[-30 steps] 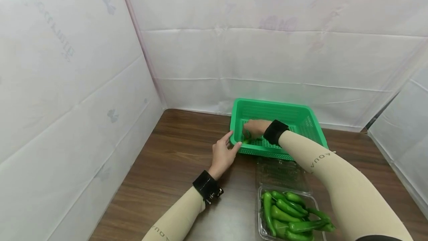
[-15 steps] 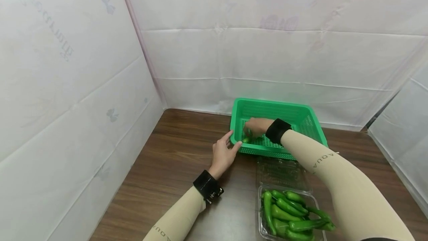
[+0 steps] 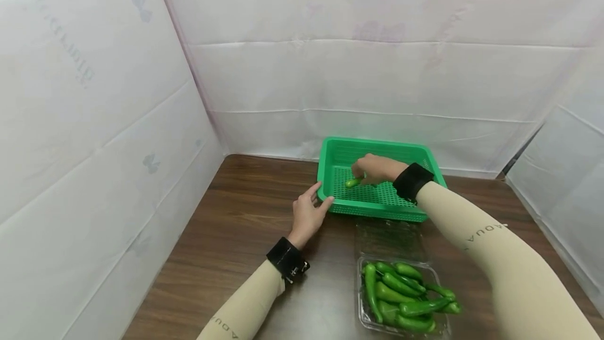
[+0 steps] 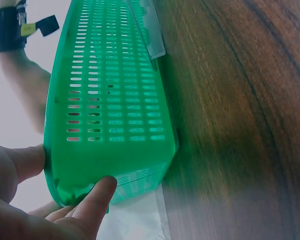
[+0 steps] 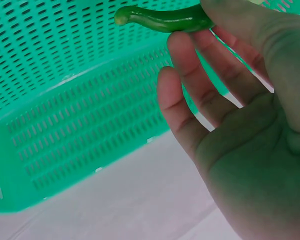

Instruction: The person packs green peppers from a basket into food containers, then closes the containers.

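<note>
My right hand (image 3: 375,168) pinches a green chili pepper (image 5: 165,21) between thumb and fingertips. In the head view this pepper (image 3: 353,183) hangs low inside the green plastic basket (image 3: 377,144), its end pointing left. Ring and little fingers stay spread apart below it in the right wrist view. At the basket's near left corner, my left hand (image 3: 308,216) holds the rim. The left wrist view shows its thumb (image 4: 27,162) on the rim and a finger (image 4: 102,192) against the outside of the perforated wall (image 4: 115,120).
A clear plastic clamshell box (image 3: 362,308) stands in front of the basket, full of several green chili peppers (image 3: 396,295). Its lid (image 3: 389,240) lies open toward the basket. White sheeting (image 3: 283,77) encloses the wooden table (image 3: 245,224) behind and at both sides.
My right hand has lifted and moved right from the basket's left corner with the pepper pinched in it. The left hand keeps its hold on the corner. The head view has shifted slightly.
</note>
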`<state>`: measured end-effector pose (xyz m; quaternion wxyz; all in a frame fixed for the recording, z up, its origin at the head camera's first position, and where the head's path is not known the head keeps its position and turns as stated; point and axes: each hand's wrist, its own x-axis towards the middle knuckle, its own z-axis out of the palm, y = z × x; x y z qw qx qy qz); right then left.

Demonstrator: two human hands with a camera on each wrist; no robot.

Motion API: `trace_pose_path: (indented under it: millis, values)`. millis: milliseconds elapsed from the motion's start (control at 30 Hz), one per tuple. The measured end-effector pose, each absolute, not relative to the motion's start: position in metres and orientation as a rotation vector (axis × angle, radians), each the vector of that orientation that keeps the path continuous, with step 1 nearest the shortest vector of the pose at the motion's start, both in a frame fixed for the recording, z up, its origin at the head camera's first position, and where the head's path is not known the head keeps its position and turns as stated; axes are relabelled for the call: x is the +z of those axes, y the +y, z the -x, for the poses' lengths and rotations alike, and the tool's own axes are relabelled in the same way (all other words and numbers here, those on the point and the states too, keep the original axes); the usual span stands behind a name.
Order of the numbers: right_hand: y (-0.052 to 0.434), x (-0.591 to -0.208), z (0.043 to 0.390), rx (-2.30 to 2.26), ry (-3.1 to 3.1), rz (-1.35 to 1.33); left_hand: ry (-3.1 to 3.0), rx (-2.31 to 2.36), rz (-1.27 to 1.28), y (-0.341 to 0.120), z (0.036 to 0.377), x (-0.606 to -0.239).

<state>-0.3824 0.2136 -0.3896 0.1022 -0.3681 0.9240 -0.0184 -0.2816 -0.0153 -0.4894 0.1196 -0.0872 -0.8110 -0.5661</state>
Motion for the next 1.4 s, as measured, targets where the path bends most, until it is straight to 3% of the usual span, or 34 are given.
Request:
trace_pose_path:
  millis: [900,1400]
  values:
    - [0.264,-0.335,0.277,-0.334,2.998,1.224,-2.369,-1.687,0.239,-0.044,0.296,-0.481]
    - [0.263,-0.340,0.221,-0.372,2.913,1.359,-2.373,-1.731,0.228,-0.055,0.290,-0.480]
